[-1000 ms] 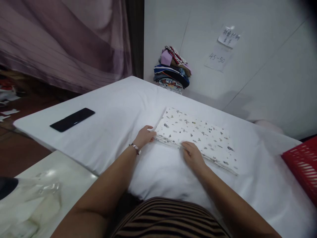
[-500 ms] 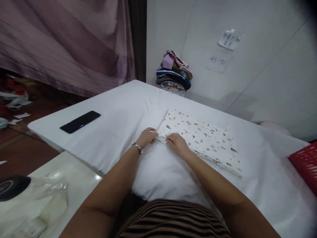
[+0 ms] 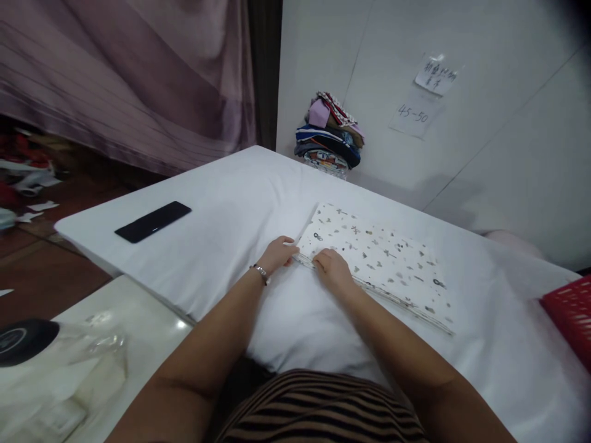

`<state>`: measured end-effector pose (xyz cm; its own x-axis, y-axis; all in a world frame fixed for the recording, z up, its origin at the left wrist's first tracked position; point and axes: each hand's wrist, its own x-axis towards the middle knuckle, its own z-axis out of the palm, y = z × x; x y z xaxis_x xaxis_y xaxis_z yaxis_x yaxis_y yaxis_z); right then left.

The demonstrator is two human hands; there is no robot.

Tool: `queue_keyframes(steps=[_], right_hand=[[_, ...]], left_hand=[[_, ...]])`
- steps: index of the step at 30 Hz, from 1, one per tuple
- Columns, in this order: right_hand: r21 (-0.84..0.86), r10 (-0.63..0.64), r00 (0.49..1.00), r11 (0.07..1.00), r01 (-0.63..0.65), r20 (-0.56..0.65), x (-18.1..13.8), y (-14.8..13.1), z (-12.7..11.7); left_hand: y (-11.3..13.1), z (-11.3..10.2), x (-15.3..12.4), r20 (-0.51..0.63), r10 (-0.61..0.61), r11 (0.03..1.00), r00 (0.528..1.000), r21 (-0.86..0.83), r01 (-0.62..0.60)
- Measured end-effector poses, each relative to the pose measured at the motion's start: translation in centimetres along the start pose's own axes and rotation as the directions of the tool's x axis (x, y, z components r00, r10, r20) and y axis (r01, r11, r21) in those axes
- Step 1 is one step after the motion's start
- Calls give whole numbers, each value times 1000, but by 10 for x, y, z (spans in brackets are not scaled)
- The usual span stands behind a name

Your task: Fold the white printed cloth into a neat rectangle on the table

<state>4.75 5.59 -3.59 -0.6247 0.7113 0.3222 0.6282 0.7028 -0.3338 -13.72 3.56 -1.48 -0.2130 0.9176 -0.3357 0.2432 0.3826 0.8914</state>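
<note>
A folded white cloth (image 3: 383, 261) with a small brown and grey print lies flat in layers on the white-covered table (image 3: 217, 227). My left hand (image 3: 279, 253), with a bracelet at the wrist, pinches the cloth's near left corner. Just to the right, my right hand (image 3: 333, 268) has its fingers closed on the near folded edge. Both hands rest low against the table cover, a short gap apart. The fingertips of each are partly hidden by the hand itself and the cloth layers.
A black phone (image 3: 153, 222) lies toward the table's left end. Folded clothes (image 3: 329, 136) are piled by the wall behind the far edge. A red basket (image 3: 570, 314) stands at the right. Lower left, a pale surface (image 3: 152, 332) holds clear plastic and a dark round object (image 3: 28, 341).
Both hands keep their hold at the cloth's near left edge, almost unmoved. The whole view has shifted slightly.
</note>
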Motion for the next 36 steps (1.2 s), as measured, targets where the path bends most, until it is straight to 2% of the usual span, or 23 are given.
queue_keyframes(steps=[5, 9, 14, 17, 23, 26, 29, 36], right_hand=[[-73, -42, 999, 996, 43, 22, -4, -1, 3], [-104, -36, 999, 994, 39, 28, -8, -3, 7], [-35, -41, 999, 999, 41, -14, -22, 4, 5], [19, 0, 998, 1000, 1, -56, -43, 18, -8], [16, 196, 970, 981, -196, -142, -102, 48, -48], [14, 270, 951, 962, -271, -153, -119, 58, -59], [10, 282, 950, 959, -284, -133, -121, 62, -61], [-47, 243, 966, 968, -248, -90, -100, 61, -55]], left_hand=[[-2, 0, 2, -26, 14, 1000, 1000, 24, -14], [-9, 2, 9, -63, 56, 992, 996, 121, -48], [-17, 3, 17, -111, 158, 957, 981, 261, -125], [-18, 3, 18, -106, 184, 939, 977, 312, -143], [-12, 1, 15, -90, 160, 942, 983, 312, -124], [-11, 1, 14, -87, 144, 949, 986, 293, -113], [-10, 1, 13, -88, 128, 958, 988, 267, -100], [-7, 1, 10, -89, 111, 971, 990, 223, -88]])
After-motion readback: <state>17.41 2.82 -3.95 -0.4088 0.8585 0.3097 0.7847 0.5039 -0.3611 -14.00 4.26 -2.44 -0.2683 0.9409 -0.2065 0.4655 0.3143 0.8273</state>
